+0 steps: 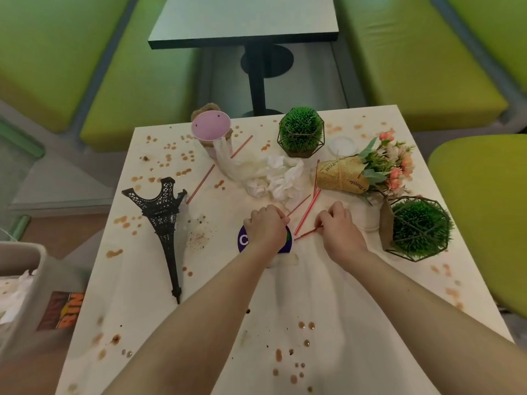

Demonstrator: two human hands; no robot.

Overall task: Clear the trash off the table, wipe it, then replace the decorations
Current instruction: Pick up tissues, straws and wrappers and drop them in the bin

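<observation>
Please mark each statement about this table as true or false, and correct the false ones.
1. The Eiffel Tower model stands upright. False: it lies on its side.
2. The right hand pinches a red straw. True.
3. The bouquet lies on its side. True.
4. The table is clean. False: brown drops spot it.
5. The crumpled tissues are in the bin. False: they lie on the table.

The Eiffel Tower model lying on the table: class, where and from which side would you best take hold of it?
Grip the Eiffel Tower model around its narrow mid-shaft, coming from above. It lies flat on the table, legs pointing away and spire toward the near edge, so the slim shaft fits a hand, while the splayed legs look too wide. Its left side is free; both hands are busy with straws to its right.
</observation>
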